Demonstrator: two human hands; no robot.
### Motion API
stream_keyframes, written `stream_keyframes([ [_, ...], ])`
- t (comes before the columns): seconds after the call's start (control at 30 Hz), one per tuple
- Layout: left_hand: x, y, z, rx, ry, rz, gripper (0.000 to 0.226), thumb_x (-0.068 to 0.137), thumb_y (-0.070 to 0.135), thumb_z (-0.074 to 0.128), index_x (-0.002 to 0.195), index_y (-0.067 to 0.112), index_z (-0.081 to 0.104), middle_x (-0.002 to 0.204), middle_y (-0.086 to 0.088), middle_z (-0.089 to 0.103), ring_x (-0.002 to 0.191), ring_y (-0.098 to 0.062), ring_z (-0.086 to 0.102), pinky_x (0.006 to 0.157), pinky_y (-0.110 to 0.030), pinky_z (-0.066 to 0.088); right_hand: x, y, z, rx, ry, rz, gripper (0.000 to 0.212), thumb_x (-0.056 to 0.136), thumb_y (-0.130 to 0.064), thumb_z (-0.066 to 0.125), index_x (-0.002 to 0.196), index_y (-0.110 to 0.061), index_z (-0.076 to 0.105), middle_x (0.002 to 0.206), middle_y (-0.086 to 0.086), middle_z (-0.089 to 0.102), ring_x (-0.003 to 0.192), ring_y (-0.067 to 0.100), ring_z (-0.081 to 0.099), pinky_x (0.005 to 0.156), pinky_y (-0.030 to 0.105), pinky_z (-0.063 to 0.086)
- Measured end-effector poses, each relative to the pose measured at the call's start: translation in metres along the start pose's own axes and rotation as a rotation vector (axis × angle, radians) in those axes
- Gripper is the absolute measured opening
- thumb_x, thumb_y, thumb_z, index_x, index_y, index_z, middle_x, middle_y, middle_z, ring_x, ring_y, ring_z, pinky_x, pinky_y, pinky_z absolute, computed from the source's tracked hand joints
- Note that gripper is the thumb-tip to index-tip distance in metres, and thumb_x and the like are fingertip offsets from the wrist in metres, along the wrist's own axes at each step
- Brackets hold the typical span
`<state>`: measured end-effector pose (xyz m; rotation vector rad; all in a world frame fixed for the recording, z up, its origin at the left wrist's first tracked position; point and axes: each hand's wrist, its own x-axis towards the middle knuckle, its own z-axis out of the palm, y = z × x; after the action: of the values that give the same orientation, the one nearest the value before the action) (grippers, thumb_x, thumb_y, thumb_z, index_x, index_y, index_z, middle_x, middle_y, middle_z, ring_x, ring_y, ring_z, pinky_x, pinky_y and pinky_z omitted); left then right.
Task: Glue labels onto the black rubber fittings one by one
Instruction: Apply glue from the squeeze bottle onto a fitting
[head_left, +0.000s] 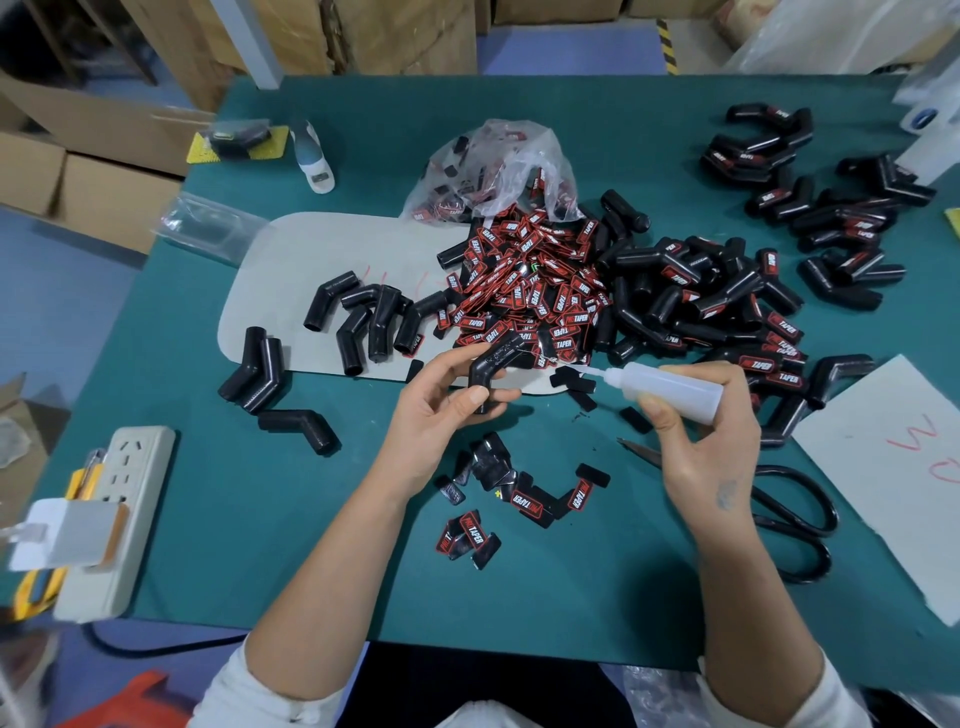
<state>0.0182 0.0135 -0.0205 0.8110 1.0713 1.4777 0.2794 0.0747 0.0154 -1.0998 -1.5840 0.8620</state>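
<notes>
My left hand (447, 400) grips a bent black rubber fitting (493, 361) above the green table, its upper face glistening. My right hand (701, 431) holds a white glue bottle (670, 389) lying sideways, its thin nozzle pointing left toward the fitting with a gap between them. A heap of red-and-black labels (530, 291) spills from a clear plastic bag (493, 171) just beyond my hands. Unlabelled fittings (358, 322) lie to the left on a grey mat. Fittings with labels on them (727, 296) are piled to the right.
Loose labels (524, 499) lie on the green table (270, 493) near me. Black-handled scissors (789, 514) rest by my right wrist beside a white card (893, 467). A power strip (114, 514) sits at the left edge. Further labelled fittings (810, 197) lie at far right.
</notes>
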Motion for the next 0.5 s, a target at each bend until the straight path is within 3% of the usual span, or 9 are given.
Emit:
stream_keyframes([
  [0.37, 0.0004, 0.0005, 0.0014, -0.007, 0.012, -0.005, 0.039, 0.098, 0.021, 0.071, 0.136, 0.028, 0.066, 0.128, -0.017, 0.064, 0.114, -0.042, 0.072, 0.095, -0.038, 0.059, 0.0005, 0.0022, 0.0009, -0.011, 0.010, -0.012, 0.021, 0.094, -0.034, 0.070, 0.110, -0.034, 0.056, 0.105, -0.031, 0.064, 0.098, -0.002, 0.061, 0.084, 0.011, 0.043],
  [0.5, 0.0005, 0.0001, 0.0007, -0.003, 0.006, -0.003, 0.043, 0.097, 0.030, 0.076, 0.138, 0.026, 0.064, 0.130, -0.019, 0.064, 0.115, -0.042, 0.072, 0.096, -0.040, 0.059, 0.0003, -0.0002, 0.0011, -0.021, 0.003, -0.027, 0.022, 0.095, -0.037, 0.070, 0.109, -0.047, 0.056, 0.105, -0.030, 0.064, 0.098, 0.000, 0.061, 0.084, 0.014, 0.044],
])
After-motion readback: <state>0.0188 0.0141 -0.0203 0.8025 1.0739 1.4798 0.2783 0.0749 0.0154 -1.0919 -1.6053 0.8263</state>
